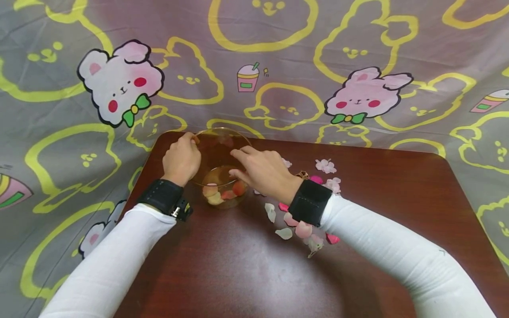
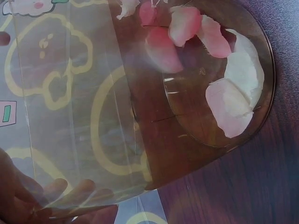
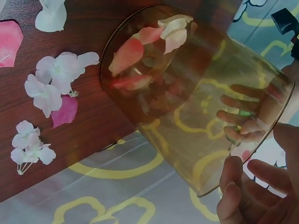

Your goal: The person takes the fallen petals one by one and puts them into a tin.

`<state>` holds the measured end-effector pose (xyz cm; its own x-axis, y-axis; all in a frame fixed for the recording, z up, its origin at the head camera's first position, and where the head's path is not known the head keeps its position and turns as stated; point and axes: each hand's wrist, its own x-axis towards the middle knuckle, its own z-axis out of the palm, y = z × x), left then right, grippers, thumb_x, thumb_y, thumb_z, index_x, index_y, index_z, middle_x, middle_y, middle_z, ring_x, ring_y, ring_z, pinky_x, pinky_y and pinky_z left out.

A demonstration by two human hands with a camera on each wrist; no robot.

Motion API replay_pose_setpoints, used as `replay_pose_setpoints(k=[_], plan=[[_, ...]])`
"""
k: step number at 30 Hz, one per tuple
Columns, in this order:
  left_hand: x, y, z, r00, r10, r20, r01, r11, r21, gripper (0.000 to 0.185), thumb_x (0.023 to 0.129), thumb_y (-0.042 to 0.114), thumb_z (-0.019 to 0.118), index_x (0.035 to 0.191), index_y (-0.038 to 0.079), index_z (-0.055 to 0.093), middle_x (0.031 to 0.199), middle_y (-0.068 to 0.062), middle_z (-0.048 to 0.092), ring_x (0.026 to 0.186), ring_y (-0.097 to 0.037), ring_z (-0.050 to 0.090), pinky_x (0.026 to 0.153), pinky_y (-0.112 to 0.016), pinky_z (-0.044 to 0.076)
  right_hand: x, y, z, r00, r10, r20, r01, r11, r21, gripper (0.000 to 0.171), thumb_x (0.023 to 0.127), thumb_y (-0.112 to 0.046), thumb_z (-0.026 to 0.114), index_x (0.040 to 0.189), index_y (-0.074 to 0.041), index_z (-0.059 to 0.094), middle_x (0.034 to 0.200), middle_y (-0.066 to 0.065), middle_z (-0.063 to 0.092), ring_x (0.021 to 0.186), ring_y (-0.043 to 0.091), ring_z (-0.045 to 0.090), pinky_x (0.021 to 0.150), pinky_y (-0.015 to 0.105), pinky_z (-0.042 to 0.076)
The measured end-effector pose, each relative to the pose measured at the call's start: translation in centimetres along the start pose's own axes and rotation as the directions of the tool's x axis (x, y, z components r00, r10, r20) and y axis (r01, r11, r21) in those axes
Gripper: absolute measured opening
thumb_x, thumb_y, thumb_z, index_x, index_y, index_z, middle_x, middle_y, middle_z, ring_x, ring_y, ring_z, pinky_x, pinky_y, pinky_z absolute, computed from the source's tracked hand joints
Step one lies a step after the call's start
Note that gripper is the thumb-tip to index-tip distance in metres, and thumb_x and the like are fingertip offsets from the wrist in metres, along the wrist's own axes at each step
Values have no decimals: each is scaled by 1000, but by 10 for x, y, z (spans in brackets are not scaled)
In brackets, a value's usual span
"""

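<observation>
- Glass bowl [image 1: 220,170] standing near the far left corner of a dark wooden table [image 1: 254,274], close to the edge where the printed cloth [image 1: 59,145] hangs.
- Left hand [image 1: 180,159] gripping the bowl's rim on the left side, fingers curled over the edge; fingertips [image 2: 56,189] seen through the glass in the left wrist view, pressed against the wall.
- Right hand [image 1: 262,170] reaching over the bowl's right rim, fingers stretched and slightly apart, tips dipping inside; whether anything is pinched between them cannot be told, as the tips are hidden from the head view.
- Fingers [image 3: 240,186] of the right hand lying loosely spread just beside the rim in the right wrist view.
- Petals [image 2: 229,93] lying on the bowl's bottom, pink, red and white, some overlapping.
- Loose petals [image 1: 294,221] scattered on the table beside and under the right wrist.
- Small pale blossoms [image 3: 51,81] lying on the wood right of the bowl, apart from it.
</observation>
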<state>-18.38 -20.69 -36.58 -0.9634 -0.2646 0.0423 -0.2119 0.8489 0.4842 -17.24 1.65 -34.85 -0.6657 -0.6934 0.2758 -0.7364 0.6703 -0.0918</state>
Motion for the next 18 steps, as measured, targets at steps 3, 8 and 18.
replay_pose_setpoints(k=[3, 8, 18], plan=[[0, 0, 0, 1000, 1, 3, -1, 1000, 0, 39, 108, 21, 30, 127, 7, 60, 125, -25, 68, 110, -51, 65, 88, -63, 50, -1, 0, 1, 1000, -9, -8, 9, 1000, -11, 43, 99, -43, 63, 132, -15, 63, 121, 2, 70, 70, 16, 70, 53, 33, 50], [0, -1, -1, 1000, -4, 9, 4, 1000, 0, 39, 108, 21, 30, 128, 7, 60, 125, -26, 67, 111, -51, 64, 88, -63, 50, -4, 2, 1, 1000, -11, -21, 11, 1000, -8, 40, 99, -42, 63, 129, -15, 65, 120, 1, 70, 70, 16, 69, 54, 33, 51], [2, -3, 2, 1000, 3, 2, -3, 1000, -1, 39, 108, 22, 30, 128, 7, 60, 126, -27, 67, 111, -52, 64, 89, -64, 49, -11, 12, -6, 998, 42, -52, -41, 999, 23, 38, 99, -39, 63, 127, -13, 67, 118, 3, 72, 87, 17, 73, 66, 35, 56]])
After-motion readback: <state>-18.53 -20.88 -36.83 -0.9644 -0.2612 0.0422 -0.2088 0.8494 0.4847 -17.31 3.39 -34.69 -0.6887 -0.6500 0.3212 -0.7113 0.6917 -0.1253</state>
